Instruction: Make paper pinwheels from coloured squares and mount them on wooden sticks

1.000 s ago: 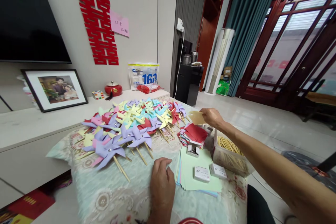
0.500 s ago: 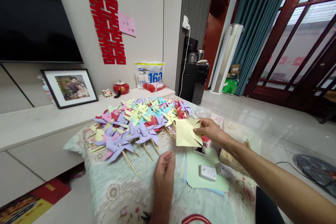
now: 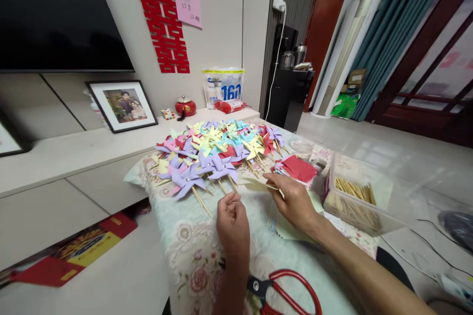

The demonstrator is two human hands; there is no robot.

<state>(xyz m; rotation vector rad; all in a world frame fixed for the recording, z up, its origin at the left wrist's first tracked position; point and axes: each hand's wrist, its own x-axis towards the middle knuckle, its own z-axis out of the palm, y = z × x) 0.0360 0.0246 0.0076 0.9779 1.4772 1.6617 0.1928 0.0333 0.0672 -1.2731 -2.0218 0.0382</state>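
Note:
My right hand [image 3: 293,202] holds a pale yellow cut paper square [image 3: 258,184] by its near edge, low over the floral cloth on the table [image 3: 192,251]. My left hand [image 3: 232,221] hovers just left of it, fingers curled together, nothing visible in it. Beyond both hands lies a heap of several finished paper pinwheels [image 3: 218,150] on wooden sticks, in purple, yellow, blue, pink and red. A stack of cut red paper squares [image 3: 298,167] sits right of the heap.
A clear plastic box of wooden sticks [image 3: 353,199] stands at the right. Red-handled scissors [image 3: 286,288] lie near my body. A low white cabinet [image 3: 74,157] carries a framed photo [image 3: 123,105], a red pot and a bag. Tiled floor lies to the right.
My right hand took a yellow paper square from the stack area and brought it down toward me and my left hand. My left hand lifted off the cloth and curled. The view shifted, revealing the scissors.

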